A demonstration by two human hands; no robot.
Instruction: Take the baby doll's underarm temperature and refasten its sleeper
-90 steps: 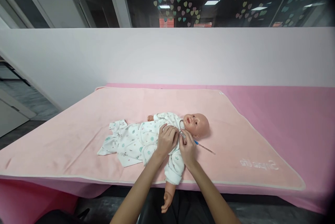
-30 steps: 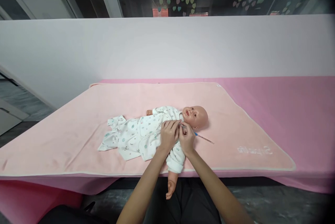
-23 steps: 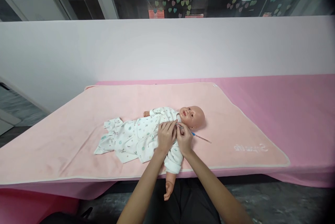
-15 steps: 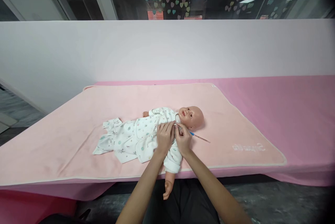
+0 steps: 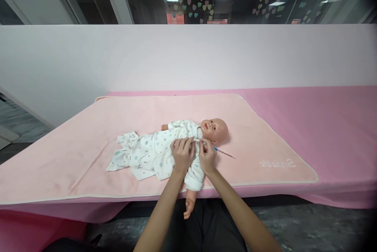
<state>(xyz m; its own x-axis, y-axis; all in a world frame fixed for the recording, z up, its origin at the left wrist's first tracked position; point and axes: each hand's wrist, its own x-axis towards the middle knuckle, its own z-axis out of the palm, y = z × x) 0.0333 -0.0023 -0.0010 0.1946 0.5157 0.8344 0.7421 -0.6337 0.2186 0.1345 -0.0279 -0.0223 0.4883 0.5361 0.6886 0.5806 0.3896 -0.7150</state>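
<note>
A baby doll (image 5: 216, 129) in a white patterned garment (image 5: 149, 153) lies on its back on a peach blanket (image 5: 88, 142), head to the right. My left hand (image 5: 182, 155) rests on the doll's chest and pinches the cloth near the collar. My right hand (image 5: 207, 155) sits beside it at the doll's shoulder, fingers pinched on the garment's edge. One doll arm (image 5: 190, 201) in a white sleeve hangs over the blanket's front edge. A thin thermometer with a blue end (image 5: 225, 152) lies on the blanket just right of my right hand.
The blanket lies over a pink-covered table (image 5: 324, 118) that runs on to the right. A white low wall (image 5: 188, 55) stands behind it, with dark glass and heart stickers above. Dark floor shows below the table's front edge.
My hands have stayed at the doll's collar, shifting slightly along the cloth. The view has drifted a little; the doll and thermometer lie as before.
</note>
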